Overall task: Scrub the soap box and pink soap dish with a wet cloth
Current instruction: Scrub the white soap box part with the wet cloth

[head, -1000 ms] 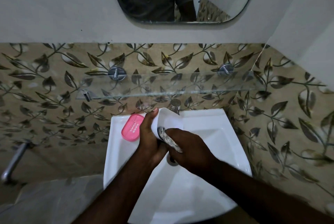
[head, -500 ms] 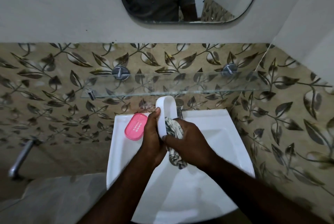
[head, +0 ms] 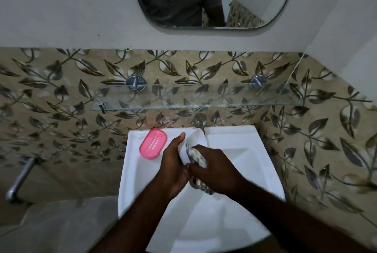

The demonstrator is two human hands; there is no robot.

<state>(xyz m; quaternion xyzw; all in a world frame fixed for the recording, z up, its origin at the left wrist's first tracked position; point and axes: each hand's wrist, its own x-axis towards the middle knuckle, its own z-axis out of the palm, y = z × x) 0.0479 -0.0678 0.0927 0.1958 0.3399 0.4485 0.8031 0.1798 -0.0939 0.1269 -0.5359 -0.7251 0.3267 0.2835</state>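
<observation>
Fingers of both hands are gripping above the white sink: the left hand is holding the white soap box on edge, and the right hand is clutching a patterned cloth against it (the pink soap dish is lying on the sink's rear-left rim).

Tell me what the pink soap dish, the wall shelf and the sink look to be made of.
The pink soap dish: likely plastic, smooth, evenly coloured with moulded drain holes. The wall shelf: clear glass; the leaf tiles show through it. The sink: probably glazed ceramic, glossy white with soft reflections.
</observation>
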